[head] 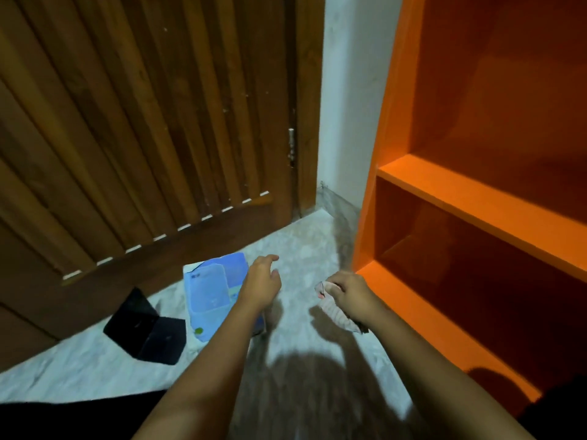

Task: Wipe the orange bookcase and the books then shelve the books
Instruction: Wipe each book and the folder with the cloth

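Risks: the books [211, 293] lie in a loose pile on the floor [301, 242]. A one-handed grab at the top cover could slide it off the pile or pick up several at once, and the glossy cover looks slippery. The right hand [351, 293] is occupied with the cloth [330, 308], so it can't steady a book. The cloth hangs slack below the fist and could drag on the floor and pick up grit before it wipes anything. The picture is blurred, so exact contact is hard to call.

Left hand [260, 281]: fingers loose and spread, holding nothing. It sits over the right edge of the books, fingers [270, 258] pointing past their far corner; can't tell if it touches them.
Right hand: fingers curled tight round the bunched cloth, just beside the bookcase [476, 198] bottom corner and apart from the books.

Bookcase shelves in view hold nothing. A black folded item [146, 328] lies left of the books.
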`<state>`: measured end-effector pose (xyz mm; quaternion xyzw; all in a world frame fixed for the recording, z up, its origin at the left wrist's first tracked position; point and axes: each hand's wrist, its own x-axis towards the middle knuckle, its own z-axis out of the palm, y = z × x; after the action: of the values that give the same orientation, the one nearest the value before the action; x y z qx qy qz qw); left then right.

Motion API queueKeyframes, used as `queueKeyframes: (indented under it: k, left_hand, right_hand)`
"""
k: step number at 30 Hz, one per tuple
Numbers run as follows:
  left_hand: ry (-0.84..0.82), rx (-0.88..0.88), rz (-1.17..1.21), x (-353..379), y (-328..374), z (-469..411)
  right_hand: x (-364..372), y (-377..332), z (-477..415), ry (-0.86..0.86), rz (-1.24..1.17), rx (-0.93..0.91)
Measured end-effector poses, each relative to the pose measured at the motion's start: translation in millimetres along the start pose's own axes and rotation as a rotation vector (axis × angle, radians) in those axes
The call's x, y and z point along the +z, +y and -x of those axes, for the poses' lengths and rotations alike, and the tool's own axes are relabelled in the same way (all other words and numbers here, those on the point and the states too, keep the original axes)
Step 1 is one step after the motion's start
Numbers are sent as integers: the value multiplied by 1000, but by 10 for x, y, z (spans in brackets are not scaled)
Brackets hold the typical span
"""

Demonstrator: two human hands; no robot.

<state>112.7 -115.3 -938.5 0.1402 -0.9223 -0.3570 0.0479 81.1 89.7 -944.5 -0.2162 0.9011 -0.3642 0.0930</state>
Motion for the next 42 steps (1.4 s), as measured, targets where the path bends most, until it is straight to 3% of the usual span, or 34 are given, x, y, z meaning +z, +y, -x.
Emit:
queueKeyframes:
  k: [4, 9, 12, 16, 21, 28, 37, 42]
  left_hand:
    - [-25, -88, -37, -3, -496, 19]
    - [-48, -280, -102, -112, -1173, 40]
    - [-16, -383, -104, -179, -1518, 72]
    - [-21, -526, -148, -193, -1852, 66]
    - [4, -615, 0, -85, -2034, -20]
    - [164, -645, 249, -11, -2121, -166]
    - [310, -616, 316, 57, -2171, -240]
    - [450, -647, 443, -1, -2177, -338]
  right_hand:
    - [359, -71, -285, 6, -4, 13]
    - [916, -161, -627, -123, -30, 134]
    - [1238, -260, -775, -252, 23, 96]
    - [1653, -273, -841, -233, -37, 71]
    - [1904, -146, -1018, -271, -112, 106]
    - [2044, -128, -1348, -428, -156, 224]
    - [2198, -82, -1353, -229, -440, 408]
    - [2206, -103, -1305, -179, -517, 419]
